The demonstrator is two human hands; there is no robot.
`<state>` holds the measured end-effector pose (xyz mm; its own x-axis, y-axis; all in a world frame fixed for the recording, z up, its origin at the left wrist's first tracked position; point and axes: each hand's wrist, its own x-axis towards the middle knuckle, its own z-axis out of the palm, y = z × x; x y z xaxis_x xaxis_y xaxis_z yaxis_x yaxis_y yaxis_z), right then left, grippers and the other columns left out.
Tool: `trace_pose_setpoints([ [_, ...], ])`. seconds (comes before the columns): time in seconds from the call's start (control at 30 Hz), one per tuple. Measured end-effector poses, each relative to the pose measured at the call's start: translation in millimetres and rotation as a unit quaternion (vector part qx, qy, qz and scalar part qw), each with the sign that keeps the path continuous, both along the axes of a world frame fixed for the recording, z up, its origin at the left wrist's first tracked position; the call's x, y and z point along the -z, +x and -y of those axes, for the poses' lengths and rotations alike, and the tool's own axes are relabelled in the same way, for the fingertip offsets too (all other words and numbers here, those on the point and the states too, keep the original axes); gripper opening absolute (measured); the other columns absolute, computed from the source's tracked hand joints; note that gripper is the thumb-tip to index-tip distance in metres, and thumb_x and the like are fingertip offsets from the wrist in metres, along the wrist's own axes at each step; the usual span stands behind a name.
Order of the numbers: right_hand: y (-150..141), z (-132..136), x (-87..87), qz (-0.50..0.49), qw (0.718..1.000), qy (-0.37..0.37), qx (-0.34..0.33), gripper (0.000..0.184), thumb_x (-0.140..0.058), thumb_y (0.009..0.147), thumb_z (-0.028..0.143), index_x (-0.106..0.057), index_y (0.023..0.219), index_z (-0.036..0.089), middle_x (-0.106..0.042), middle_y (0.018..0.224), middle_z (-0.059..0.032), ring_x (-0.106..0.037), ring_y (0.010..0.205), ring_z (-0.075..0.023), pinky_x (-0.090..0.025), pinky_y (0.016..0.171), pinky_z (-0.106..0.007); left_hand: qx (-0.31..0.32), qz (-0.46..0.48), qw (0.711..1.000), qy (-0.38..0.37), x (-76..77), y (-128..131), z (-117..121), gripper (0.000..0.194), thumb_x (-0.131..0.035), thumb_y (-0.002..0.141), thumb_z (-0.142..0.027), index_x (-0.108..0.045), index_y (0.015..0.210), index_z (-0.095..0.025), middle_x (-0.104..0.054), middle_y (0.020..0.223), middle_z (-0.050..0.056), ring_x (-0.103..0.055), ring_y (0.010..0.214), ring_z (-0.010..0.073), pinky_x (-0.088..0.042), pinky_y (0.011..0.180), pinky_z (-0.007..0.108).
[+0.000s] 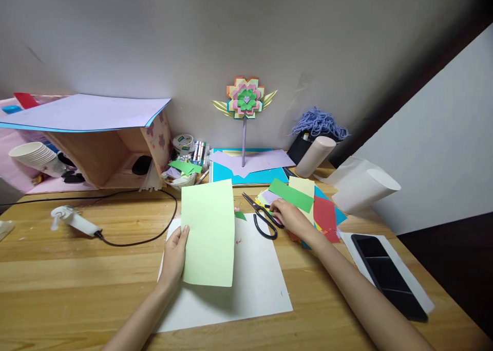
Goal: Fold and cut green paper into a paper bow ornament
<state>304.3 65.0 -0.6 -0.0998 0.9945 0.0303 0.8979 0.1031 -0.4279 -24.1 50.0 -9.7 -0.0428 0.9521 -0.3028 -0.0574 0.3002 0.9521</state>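
Observation:
My left hand (175,251) pinches the left edge of a pale green sheet of paper (208,238), held tilted up above a white sheet (262,279) on the table. My right hand (287,215) reaches to the front of a pile of coloured paper pieces, its fingers curled together right beside the black-handled scissors (265,228). A small dark tip shows at the fingertips; what they grip is hidden. The scissors lie with blades apart, pointing away to the left. On the pile are a green strip (291,196) and a red piece (325,215).
At the back stands a paper flower (246,100) on a purple stem. A corded white glue gun (77,221) lies left, before an open box (111,153). White paper rolls (365,189) and a black phone (389,276) are at right; cups (36,158) lie far left.

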Motion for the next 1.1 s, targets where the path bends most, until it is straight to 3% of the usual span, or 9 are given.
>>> trace_pose_setpoints([
  [0.13,2,-3,-2.4,0.012,1.0,0.001,0.023,0.016,-0.048,0.077,0.008,-0.052,0.064,0.017,-0.055,0.072,-0.0046,-0.051,0.066,-0.0164,-0.037,0.061,-0.025,0.035,-0.028,0.999,0.016,-1.3,4,5,0.042,-0.054,0.075,-0.053,-0.058,0.093,-0.015,-0.063,0.074,0.002,-0.054,0.062,0.0156,-0.043,0.057,0.024],
  [0.27,-2,-5,-16.0,0.003,0.995,0.052,0.08,0.015,-0.04,0.084,0.013,-0.052,0.076,0.017,-0.055,0.086,-0.0088,-0.053,0.079,-0.0194,-0.039,0.068,-0.028,0.11,-0.091,0.988,0.062,-0.3,9,14,0.032,-0.046,0.083,-0.048,-0.052,0.076,-0.017,-0.054,0.068,-0.001,-0.048,0.064,0.0136,-0.038,0.057,0.021],
  [0.3,-6,-5,-19.9,-0.015,0.996,0.057,0.07,0.013,-0.041,0.084,0.014,-0.052,0.079,0.017,-0.055,0.089,-0.0081,-0.053,0.081,-0.0186,-0.04,0.071,-0.028,0.136,-0.112,0.981,0.075,0.0,10,17,0.032,-0.044,0.084,-0.047,-0.049,0.072,-0.017,-0.051,0.066,-0.002,-0.046,0.062,0.0129,-0.036,0.056,0.021],
  [0.43,-36,-10,-21.2,-0.16,0.982,0.002,-0.105,0.007,-0.051,0.08,0.016,-0.055,0.077,0.02,-0.058,0.089,-0.0035,-0.056,0.083,-0.0155,-0.044,0.074,-0.026,0.268,-0.206,0.928,0.155,-0.6,11,25,0.032,-0.04,0.088,-0.041,-0.044,0.066,-0.018,-0.044,0.062,-0.003,-0.04,0.058,0.0114,-0.032,0.056,0.022],
  [0.57,-68,-19,0.2,-0.192,0.972,0.002,-0.136,0.009,-0.055,0.072,0.01,-0.057,0.071,0.018,-0.059,0.088,-0.0038,-0.056,0.075,-0.0139,-0.045,0.067,-0.025,0.353,-0.268,0.871,0.211,-1.3,12,28,0.03,-0.034,0.09,-0.037,-0.047,0.072,-0.018,-0.048,0.065,-0.002,-0.043,0.06,0.012,-0.032,0.061,0.023],
  [0.73,-72,-43,5.4,-0.2,0.974,0.029,-0.097,0.009,-0.055,0.066,0.009,-0.056,0.062,0.017,-0.058,0.064,-0.0008,-0.054,0.058,-0.0133,-0.043,0.057,-0.025,0.289,-0.287,0.893,0.192,-0.3,10,24,0.032,-0.031,0.091,-0.039,-0.044,0.069,-0.019,-0.047,0.064,-0.002,-0.043,0.06,0.0126,-0.032,0.061,0.023],
  [0.9,-78,-96,-43.1,-0.255,0.961,0.09,-0.063,0.008,-0.057,0.074,0.023,-0.056,0.076,0.016,-0.064,0.074,-0.004,-0.061,0.069,-0.0153,-0.048,0.066,-0.028,0.212,-0.287,0.921,0.153,-2.7,8,20,0.034,-0.032,0.089,-0.043,-0.041,0.065,-0.02,-0.046,0.062,-0.001,-0.043,0.059,0.0138,-0.033,0.059,0.024],
  [1.0,-113,-131,-76.0,-0.348,0.925,0.1,-0.112,0.022,-0.066,0.068,0.028,-0.054,0.082,0.016,-0.065,0.076,-0.003,-0.062,0.069,-0.0151,-0.05,0.065,-0.027,0.202,-0.274,0.929,0.149,-3.5,7,19,0.032,-0.032,0.089,-0.041,-0.044,0.068,-0.02,-0.051,0.065,0.0,-0.047,0.062,0.0148,-0.033,0.06,0.024],
  [1.1,-164,-159,-86.9,-0.275,0.944,0.1,-0.154,0.017,-0.065,0.069,0.024,-0.056,0.081,0.015,-0.066,0.077,-0.0027,-0.063,0.071,-0.0139,-0.05,0.066,-0.025,0.194,-0.279,0.928,0.151,-3.1,7,20,0.032,-0.034,0.089,-0.04,-0.044,0.065,-0.02,-0.052,0.064,0.0,-0.047,0.061,0.015,-0.032,0.059,0.024],
])
